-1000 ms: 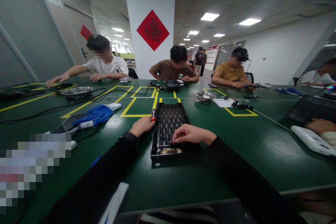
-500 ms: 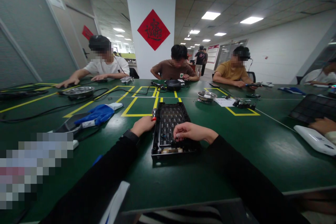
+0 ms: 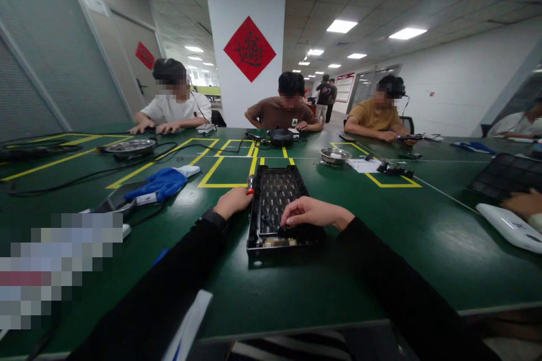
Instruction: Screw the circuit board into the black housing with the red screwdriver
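A black rectangular device housing point(image 3: 253, 237) lies on the green table in front of me, its inside exposed with rows of small metallic parts. Against its left side rests my left hand point(image 3: 234, 201), closed round a screwdriver point(image 3: 250, 185) with a red and clear handle; the rest of the tool is hidden. My right hand point(image 3: 311, 214) is over the near right part of the housing, fingertips pinched together. What they hold, if anything, is too small and dark to make out. A tan strip point(image 3: 279, 242) shows inside the near end.
Blue gloves point(image 3: 163, 183) lie left, near black cables. Metal bowls point(image 3: 131, 148) point(image 3: 334, 155) stand farther off. Beyond the right-hand bowl are a paper sheet point(image 3: 364, 166) and black parts point(image 3: 396, 170). A white device point(image 3: 510, 229) is at right. Several people sit around the table.
My hands stay at the housing with nearly the same grip. The view has shifted slightly. The person at far left has drawn an outstretched hand back toward their body.
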{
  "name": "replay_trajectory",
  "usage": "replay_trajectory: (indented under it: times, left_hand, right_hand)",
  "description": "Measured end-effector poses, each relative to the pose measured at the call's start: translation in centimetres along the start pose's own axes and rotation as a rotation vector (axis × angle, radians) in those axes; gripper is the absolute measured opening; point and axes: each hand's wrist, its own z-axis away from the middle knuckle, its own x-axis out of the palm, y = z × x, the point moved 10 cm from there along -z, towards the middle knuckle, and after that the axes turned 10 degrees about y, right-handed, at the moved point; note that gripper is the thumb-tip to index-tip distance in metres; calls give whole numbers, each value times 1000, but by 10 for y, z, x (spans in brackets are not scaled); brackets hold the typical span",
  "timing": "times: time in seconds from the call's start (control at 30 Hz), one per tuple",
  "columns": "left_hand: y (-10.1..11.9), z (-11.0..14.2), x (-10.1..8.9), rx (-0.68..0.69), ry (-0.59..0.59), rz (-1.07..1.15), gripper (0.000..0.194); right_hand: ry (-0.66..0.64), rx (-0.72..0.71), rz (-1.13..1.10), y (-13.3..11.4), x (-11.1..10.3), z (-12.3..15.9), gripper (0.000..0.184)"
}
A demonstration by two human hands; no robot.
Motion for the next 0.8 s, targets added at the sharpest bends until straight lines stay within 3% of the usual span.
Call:
replay_trajectory:
  times: [0.13,0.4,0.6,0.8]
  left_hand:
    - [0,-2,1,7,-2,-7,43]
    - [0,-3,2,5,-5,-13,42]
    - [-1,-3,1,-9,-10,-8,42]
    - [-2,-3,3,-11,-12,-6,40]
  right_hand:
    - [19,16,66,1,-1,0,30]
    - [45,30,-9,6,1,-3,27]
    - [-2,-20,124,-3,4,-1,27]
    - [-38,27,80,-3,6,0,24]
